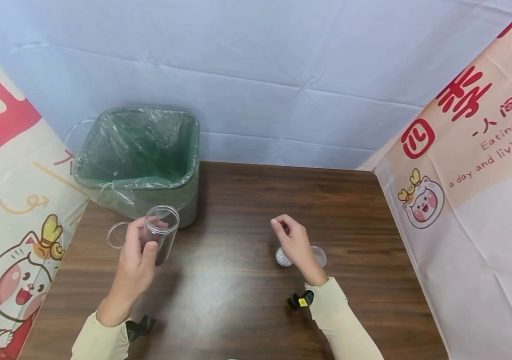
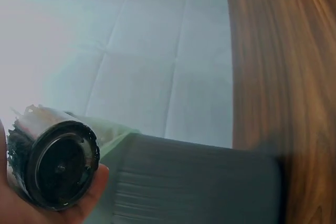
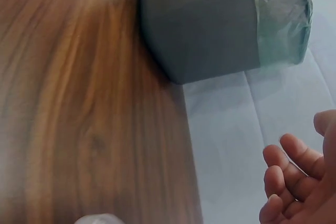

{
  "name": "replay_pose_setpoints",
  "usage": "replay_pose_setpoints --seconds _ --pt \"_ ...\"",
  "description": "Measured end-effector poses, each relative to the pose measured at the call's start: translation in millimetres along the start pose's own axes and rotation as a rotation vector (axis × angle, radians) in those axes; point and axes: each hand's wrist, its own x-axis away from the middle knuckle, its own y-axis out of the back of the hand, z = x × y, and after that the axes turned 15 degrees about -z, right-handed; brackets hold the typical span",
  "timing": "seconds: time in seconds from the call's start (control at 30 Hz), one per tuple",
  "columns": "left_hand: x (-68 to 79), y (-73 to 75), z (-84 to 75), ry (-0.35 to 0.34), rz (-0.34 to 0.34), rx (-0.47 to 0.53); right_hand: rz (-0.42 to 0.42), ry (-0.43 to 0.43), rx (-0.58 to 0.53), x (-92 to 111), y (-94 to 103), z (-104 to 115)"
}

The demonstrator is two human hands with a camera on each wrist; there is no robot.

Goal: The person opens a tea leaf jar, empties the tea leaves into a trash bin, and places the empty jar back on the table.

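Observation:
My left hand [image 1: 135,260] grips a clear plastic jar [image 1: 164,235], its thumb on the near side. The jar's mouth faces up without a lid, and its round base [image 2: 62,166] shows in the left wrist view. My right hand [image 1: 296,245] hovers over the table with loosely curled fingers and nothing in them, as the right wrist view also shows. Below it on the table lie a white patterned ball [image 1: 283,257] and a clear round lid [image 1: 319,256], which the hand and wrist partly cover.
A grey bin [image 1: 188,212] with a green-tinted liner [image 1: 148,185] stands at the table's back left, just beyond the jar. Another clear ring-shaped piece [image 1: 116,236] lies left of my left hand. Cloth walls [image 1: 256,75] border the brown wooden table [image 1: 238,310].

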Motion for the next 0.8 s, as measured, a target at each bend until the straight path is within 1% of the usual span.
replay_pose_setpoints --seconds 0.1,0.23,0.33,0.4,0.5,0.6,0.7,0.8 --pt "-1.0 0.0 -4.7 0.011 0.002 0.000 0.012 0.030 -0.009 -5.7 -2.6 7.2" --pt "-2.7 1.1 -11.9 0.030 0.003 0.018 0.039 0.050 -0.017 -14.0 -5.1 18.6" --pt "-5.4 3.8 -18.3 0.031 0.001 0.032 0.062 0.054 -0.032 -20.8 -6.3 28.2" --pt "-8.1 6.0 -21.4 0.023 -0.005 0.037 0.076 0.071 -0.042 -25.2 -7.7 34.1" --pt "-11.3 10.7 -23.4 0.011 -0.017 0.045 0.102 0.126 -0.051 -31.1 -11.3 45.3" --pt "-13.5 17.3 -23.5 0.005 -0.036 0.058 0.147 0.181 -0.054 -35.1 -17.6 58.1" --pt "-15.4 25.1 -24.0 0.004 -0.051 0.062 0.195 0.203 -0.068 -38.2 -24.8 70.9" --pt "-17.7 32.3 -24.6 0.009 -0.065 0.054 0.215 0.215 -0.079 -42.5 -33.3 80.2"
